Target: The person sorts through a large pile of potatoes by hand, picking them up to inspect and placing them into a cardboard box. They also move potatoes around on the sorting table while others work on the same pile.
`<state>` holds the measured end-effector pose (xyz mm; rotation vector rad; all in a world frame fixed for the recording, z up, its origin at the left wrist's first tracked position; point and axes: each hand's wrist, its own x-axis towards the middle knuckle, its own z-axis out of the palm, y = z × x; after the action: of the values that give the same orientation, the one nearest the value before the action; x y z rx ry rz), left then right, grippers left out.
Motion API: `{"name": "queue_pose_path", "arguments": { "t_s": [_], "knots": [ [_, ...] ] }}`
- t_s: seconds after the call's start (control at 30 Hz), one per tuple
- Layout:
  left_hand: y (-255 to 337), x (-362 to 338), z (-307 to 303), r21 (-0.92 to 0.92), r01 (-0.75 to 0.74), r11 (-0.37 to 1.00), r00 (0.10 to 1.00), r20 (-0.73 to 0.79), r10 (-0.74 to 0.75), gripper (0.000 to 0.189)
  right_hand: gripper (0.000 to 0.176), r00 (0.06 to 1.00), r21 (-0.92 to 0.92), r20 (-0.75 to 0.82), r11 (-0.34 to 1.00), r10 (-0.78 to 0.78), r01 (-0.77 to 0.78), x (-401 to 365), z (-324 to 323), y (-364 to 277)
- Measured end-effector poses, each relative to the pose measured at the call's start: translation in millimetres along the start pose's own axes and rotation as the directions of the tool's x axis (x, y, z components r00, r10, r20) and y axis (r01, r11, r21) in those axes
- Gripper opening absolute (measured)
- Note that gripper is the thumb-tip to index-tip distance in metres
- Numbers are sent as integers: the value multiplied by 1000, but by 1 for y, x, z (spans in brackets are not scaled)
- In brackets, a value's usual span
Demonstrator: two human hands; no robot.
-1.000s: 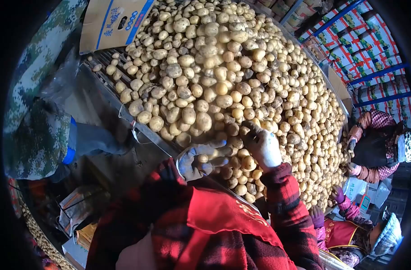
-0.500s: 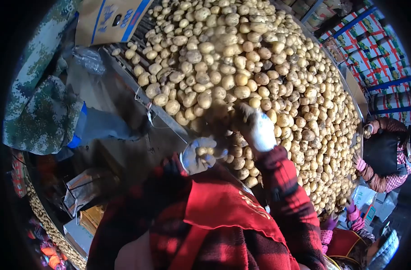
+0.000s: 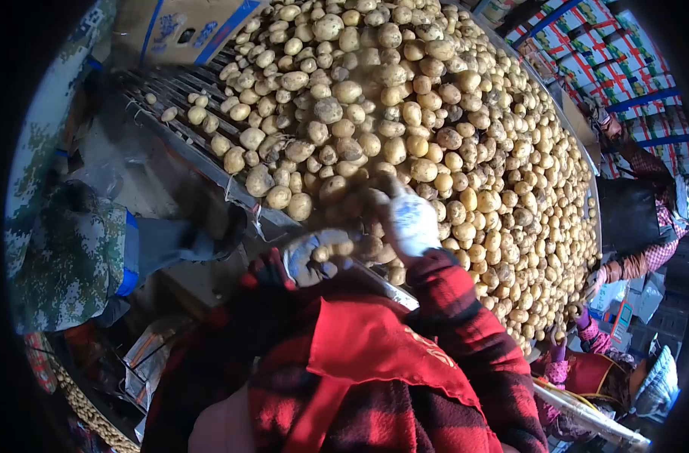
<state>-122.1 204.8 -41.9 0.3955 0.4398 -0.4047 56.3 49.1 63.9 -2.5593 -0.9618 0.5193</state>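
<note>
Beside the slatted table's near edge, my left hand (image 3: pixel 314 258), in a grey-blue glove, is cupped closed around a few small potatoes (image 3: pixel 331 251). My right hand (image 3: pixel 411 223), in a white glove with darker fingers, reaches down into the big potato heap (image 3: pixel 503 219). Shadow and motion blur smear its fingertips, so I cannot tell whether they grip a potato. Brown and yellow potatoes of mixed sizes lie all around it, some stained with dirt.
A cardboard box (image 3: pixel 186 30) stands at the table's far left end, by bare slats (image 3: pixel 152 90). To the left is a person in a camouflage jacket (image 3: pixel 73 249). Other people work along the right edge, one in a blue cap (image 3: pixel 656 385). Printed cartons (image 3: pixel 609 53) are stacked behind.
My view has shifted a little. Both hands appear slightly lower and to the left. The left still holds small potatoes; the right remains over the heap. Potatoes lie farther out on the left slats.
</note>
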Motion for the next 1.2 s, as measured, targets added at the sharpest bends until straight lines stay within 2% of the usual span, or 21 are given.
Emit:
{"name": "queue_pose_path", "arguments": {
  "t_s": [0.03, 0.1, 0.17, 0.23, 0.27, 0.4, 0.47, 0.57, 0.63, 0.7, 0.73, 0.77, 0.8, 0.87, 0.9, 0.97, 1.0, 1.03, 1.13, 1.17, 1.2],
  "knots": [
    [15, 0, -2, -153, 97, 983, 993, 86, -85, 33, 44, 1000, 55, -10, 998, -12, 12, -10, -18, -2],
    [39, -4, -7, -122, -31, 992, 998, 58, 38, 34, 36, 965, -243, -199, 963, -170, 120, -26, -11, 31],
    [67, 1, -20, -83, -48, 995, 996, 68, 53, 34, 35, 901, -172, -433, 979, 24, -108, -27, -18, 53],
    [87, -6, -19, 41, -17, 999, 995, 99, 13, 37, 38, 838, -138, -544, 990, -41, -41, -10, -36, 53],
    [93, -5, -19, 49, -16, 999, 993, 117, 11, 38, 38, 866, -119, -493, 981, 77, -155, 1, -42, 39],
    [104, 4, -9, -42, -1, 999, 984, 180, 8, 39, 48, 933, -377, -192, 901, -305, 217, 81, -35, -33],
    [99, 15, -1, -149, 28, 988, 976, 218, 5, 40, 40, 990, -118, -136, 991, 40, -56, 137, -8, -47],
    [97, 28, 13, -287, 69, 956, 958, 285, 16, 42, 48, 996, -85, -94, 996, -9, 1, 150, -13, -55],
    [94, 29, 22, -408, 60, 911, 971, 237, 42, 41, 36, 981, 43, -181, 997, 65, -59, 146, -11, -46],
    [94, 23, 38, -534, -4, 845, 992, 108, 72, 41, 28, 910, -4, -372, 981, -182, 195, 106, -16, -29],
    [95, 17, 54, -426, -91, 900, 994, 17, 108, 39, 32, 885, 59, -452, 986, -110, 153, 86, -17, -28],
    [94, 24, 47, -380, -95, 920, 982, 114, 148, 39, 32, 832, 41, -545, 987, -107, 154, 68, -14, -24],
    [91, 38, 36, -337, -102, 936, 960, 211, 181, 38, 33, 885, 21, -457, 994, -84, 105, 47, -20, -22],
    [83, 36, 88, -163, -245, 956, 968, -95, 232, 38, 39, 938, 100, -317, 978, -142, 181, 5, -28, -19],
    [73, 52, 55, -188, -188, 964, 972, 102, 210, 40, 41, 933, 147, -318, 963, -170, 226, -8, -32, -15],
    [84, 55, 70, -288, 29, 957, 985, 174, 22, 40, 44, 921, 239, -389, 968, 20, 80, -13, -42, 5],
    [87, 56, 80, -323, 98, 941, 983, 180, -41, 40, 43, 830, 58, -556, 996, -28, 73, -10, -41, 19],
    [91, 57, 91, -358, 166, 919, 977, 186, -104, 40, 40, 832, 164, -548, 986, 79, 14, -1, -49, 21],
    [88, 68, 94, -222, 109, 969, 945, 327, -31, 41, 43, 799, -38, -595, 996, -90, 84, 41, -62, 35],
    [84, 61, 108, -101, -8, 995, 1000, 24, 10, 40, 48, 874, -216, -478, 976, -92, -16, 64, -55, 47],
    [83, 62, 108, -91, -50, 995, 998, 30, 53, 40, 44, 903, -247, -425, 968, -72, -39, 83, -49, 52]
  ]
}}
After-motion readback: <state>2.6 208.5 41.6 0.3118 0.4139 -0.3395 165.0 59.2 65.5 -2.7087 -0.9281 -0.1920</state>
